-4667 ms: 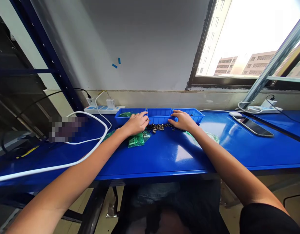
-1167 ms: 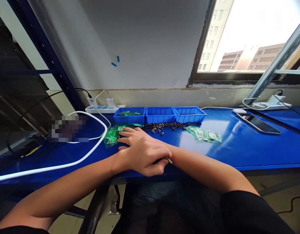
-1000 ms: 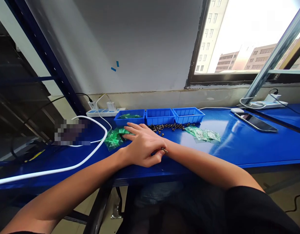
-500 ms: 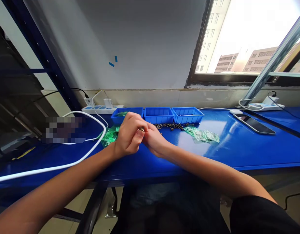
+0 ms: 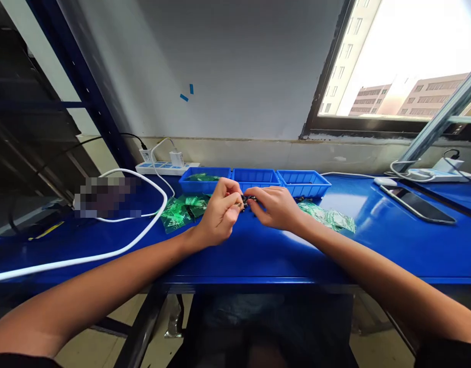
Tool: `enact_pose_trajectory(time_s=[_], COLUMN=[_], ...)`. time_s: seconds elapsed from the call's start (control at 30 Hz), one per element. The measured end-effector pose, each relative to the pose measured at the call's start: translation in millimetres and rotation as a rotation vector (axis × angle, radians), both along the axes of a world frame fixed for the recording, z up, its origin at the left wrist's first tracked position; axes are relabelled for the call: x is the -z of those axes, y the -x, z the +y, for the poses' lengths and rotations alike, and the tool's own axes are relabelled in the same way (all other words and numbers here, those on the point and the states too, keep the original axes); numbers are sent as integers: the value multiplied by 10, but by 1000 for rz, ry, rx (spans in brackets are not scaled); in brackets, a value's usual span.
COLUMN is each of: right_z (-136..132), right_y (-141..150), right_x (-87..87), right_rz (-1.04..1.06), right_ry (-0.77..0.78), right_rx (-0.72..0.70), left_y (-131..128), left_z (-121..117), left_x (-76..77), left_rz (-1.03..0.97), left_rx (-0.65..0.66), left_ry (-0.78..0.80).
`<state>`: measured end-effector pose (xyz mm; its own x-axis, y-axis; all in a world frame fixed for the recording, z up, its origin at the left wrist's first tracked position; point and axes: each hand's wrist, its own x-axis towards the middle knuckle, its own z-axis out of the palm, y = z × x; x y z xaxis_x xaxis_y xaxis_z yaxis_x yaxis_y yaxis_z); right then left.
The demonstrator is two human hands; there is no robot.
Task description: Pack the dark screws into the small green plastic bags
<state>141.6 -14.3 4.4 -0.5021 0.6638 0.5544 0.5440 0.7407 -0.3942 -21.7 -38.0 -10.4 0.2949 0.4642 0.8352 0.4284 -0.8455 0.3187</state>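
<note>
My left hand [image 5: 221, 213] is closed, palm side turned up, with a small brass-coloured metal part [image 5: 240, 206] showing at its thumb and fingertips. Close beside it, my right hand [image 5: 276, 208] bends down over small dark and brass-coloured metal parts [image 5: 252, 198] on the table. Its thumb and fingers curl together among them; what they pinch is too small to make out. More of these parts [image 5: 305, 199] show past my right hand, and the rest of the pile is hidden behind it.
Blue bins [image 5: 256, 179] stand in a row behind my hands; the left one [image 5: 187, 186] holds green packets. Green plastic bags [image 5: 178, 212] lie left, more bags [image 5: 331, 217] right. A phone [image 5: 417, 204], power strips [image 5: 166, 168] and a thick white cable [image 5: 105, 255] rest on the blue table [image 5: 258, 260].
My hands were pressed together in front of the bins. Now they are apart, with the right hand moved to the metal parts. The view has shifted slightly.
</note>
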Motion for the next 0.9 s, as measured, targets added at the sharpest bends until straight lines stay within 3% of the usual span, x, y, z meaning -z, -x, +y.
enact_pose_trajectory(time_s=[0.13,0.2,0.43,0.67,0.9], right_z=[135,122,-133,-130,-154], right_y=[-237,-246,-64,-80,-81], right_x=[110,97,32,50,37], right_rz=[45,58,-116,-90,-209], right_ry=[-82,-117,-162,-157,-159], right_rx=[232,258,36,22,-35], left_y=[-85,-77,39,32,53], left_z=[9,23,66,67,93], left_x=[34,29,-38,-38,-48], left_rz=[217,238,214,282,329], left_rx=[85,59,24,102,145], left_ry=[338,418,419,392,426])
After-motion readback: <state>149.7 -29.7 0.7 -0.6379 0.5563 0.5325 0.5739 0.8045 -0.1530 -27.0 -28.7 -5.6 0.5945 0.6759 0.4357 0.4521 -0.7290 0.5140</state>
